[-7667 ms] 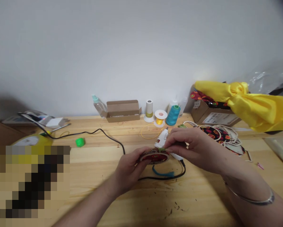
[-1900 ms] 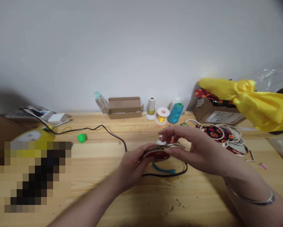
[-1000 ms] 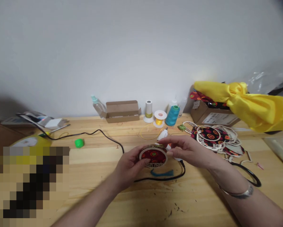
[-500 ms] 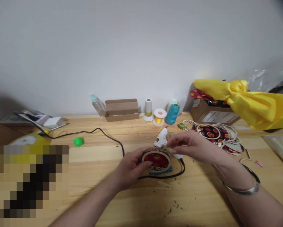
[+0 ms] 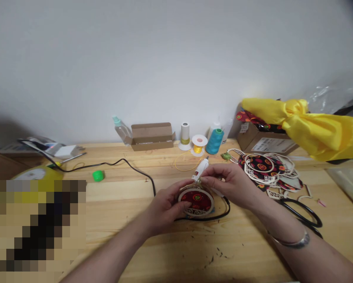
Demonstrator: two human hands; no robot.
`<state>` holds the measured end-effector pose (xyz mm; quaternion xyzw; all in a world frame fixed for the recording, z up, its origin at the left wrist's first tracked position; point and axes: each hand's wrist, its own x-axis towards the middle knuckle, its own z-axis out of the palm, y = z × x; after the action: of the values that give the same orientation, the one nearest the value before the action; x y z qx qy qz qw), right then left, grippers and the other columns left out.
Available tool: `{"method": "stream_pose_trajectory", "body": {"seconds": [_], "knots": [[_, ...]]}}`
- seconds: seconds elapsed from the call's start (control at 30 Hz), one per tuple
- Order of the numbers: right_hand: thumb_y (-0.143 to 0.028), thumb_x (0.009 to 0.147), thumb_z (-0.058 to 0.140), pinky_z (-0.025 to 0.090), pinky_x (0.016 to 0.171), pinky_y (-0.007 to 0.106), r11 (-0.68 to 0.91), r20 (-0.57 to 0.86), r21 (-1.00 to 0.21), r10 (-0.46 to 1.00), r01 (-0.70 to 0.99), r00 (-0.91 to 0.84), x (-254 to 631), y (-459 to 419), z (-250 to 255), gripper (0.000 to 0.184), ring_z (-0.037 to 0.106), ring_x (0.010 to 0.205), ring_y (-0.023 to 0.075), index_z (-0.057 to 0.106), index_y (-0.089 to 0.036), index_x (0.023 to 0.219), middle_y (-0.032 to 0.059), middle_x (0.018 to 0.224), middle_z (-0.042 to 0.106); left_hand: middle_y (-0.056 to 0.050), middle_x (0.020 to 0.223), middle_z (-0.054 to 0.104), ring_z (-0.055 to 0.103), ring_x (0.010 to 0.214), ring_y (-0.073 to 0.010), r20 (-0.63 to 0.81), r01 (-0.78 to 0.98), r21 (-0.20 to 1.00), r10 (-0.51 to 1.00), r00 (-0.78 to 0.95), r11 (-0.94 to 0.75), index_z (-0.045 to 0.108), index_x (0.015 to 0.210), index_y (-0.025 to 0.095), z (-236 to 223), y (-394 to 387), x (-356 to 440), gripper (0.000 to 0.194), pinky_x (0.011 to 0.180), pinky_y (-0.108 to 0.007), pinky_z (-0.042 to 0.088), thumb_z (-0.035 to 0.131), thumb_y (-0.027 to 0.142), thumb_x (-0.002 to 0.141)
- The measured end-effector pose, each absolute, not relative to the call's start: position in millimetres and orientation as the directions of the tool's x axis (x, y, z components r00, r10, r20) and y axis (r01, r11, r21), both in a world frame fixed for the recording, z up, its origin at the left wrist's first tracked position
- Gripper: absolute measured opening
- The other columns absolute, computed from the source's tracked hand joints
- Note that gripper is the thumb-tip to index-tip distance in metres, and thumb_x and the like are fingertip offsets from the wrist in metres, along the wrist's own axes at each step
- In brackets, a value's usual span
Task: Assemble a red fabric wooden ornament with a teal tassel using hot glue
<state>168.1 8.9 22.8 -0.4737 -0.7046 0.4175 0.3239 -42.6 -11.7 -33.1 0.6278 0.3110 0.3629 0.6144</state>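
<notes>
left grip: the left hand (image 5: pixel 168 205) is closed on the red disc (image 5: pixel 197 197), thumb across its front face, fingers at the rim and partly hidden.
right grip: the right hand (image 5: pixel 202 180) has thumb and forefinger close together at the disc's top edge; whether anything thin sits between them is too small to tell.
disc: held just on the near side of the glue gun (image 5: pixel 202 167), above the worktop (image 5: pixel 120 204), its patterned face, pale rim and fretwork lower edge turned toward the person.
glue gun: white, lying partly hidden behind the right hand, nozzle pointing away.
black cord (image 5: pixel 206 219): curves round on the near side of the glue gun, under the disc, and shows again to the gun's left.
thread: beyond the glue gun, a spool of yellow thread (image 5: pixel 198 149), a white spool (image 5: pixel 185 137) and a teal cone (image 5: pixel 214 142).
open box (image 5: pixel 152 144): beyond the glue gun and to its left, with a clear bottle (image 5: pixel 122 131) leaning beside it.
green cap (image 5: pixel 98 175): well to the left of the glue gun.
cut-outs (image 5: pixel 261 169): heaped right of the glue gun, pale frames over dark patterned pieces.
carton (image 5: pixel 265 141): farther right and beyond the glue gun, yellow cloth (image 5: pixel 320 131) draped over it.
</notes>
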Motion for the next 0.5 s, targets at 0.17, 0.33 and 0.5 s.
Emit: {"method": "stream_pose_trajectory", "body": {"seconds": [0.17, 0.33, 0.5], "knots": [[-0.036, 0.08, 0.059, 0.049, 0.062, 0.026, 0.121, -0.007, -0.936, 0.933, 0.332, -0.359, 170.1, 10.1, 19.8, 0.024, 0.06, 0.069, 0.014, 0.069, -0.016, 0.089, 0.004, 0.078, 0.069, -0.006, 0.119, 0.064, 0.063, 0.103, -0.0207, 0.069, -0.044, 0.998, 0.845, 0.53, -0.053, 0.052, 0.124, 0.024, -32.9, -11.8, -43.0, 0.043, 0.086, -0.033, 0.052, 0.061, 0.02, 0.082], [-0.033, 0.076, 0.065, 0.05, 0.062, 0.026, 0.105, -0.014, -0.956, 0.917, 0.273, -0.399, 170.8, 11.2, 19.2, 0.021, 0.061, 0.067, 0.0134, 0.069, -0.015, 0.084, 0.0039, 0.077, 0.07, -0.006, 0.116, 0.066, 0.064, 0.101, -0.0204, 0.07, 0.018, 0.996, 0.863, 0.5, -0.091, 0.053, 0.123, 0.023, -32.9, -11.3, -42.2, 0.043, 0.085, -0.033, 0.052, 0.06, 0.02, 0.081], [-0.033, 0.076, 0.065, 0.047, 0.056, 0.024, 0.209, 0.133, -0.941, 0.952, 0.268, -0.275, 172.5, 10.9, 23.7, 0.018, 0.056, 0.058, 0.0115, 0.068, -0.016, 0.072, 0.0012, 0.064, 0.065, -0.005, 0.114, 0.068, 0.065, 0.1, -0.0191, 0.093, 0.112, 0.983, 0.913, 0.397, -0.148, 0.054, 0.122, 0.02, -32.3, -9.7, -42.0, 0.04, 0.087, -0.033, 0.052, 0.058, 0.021, 0.082]]}}
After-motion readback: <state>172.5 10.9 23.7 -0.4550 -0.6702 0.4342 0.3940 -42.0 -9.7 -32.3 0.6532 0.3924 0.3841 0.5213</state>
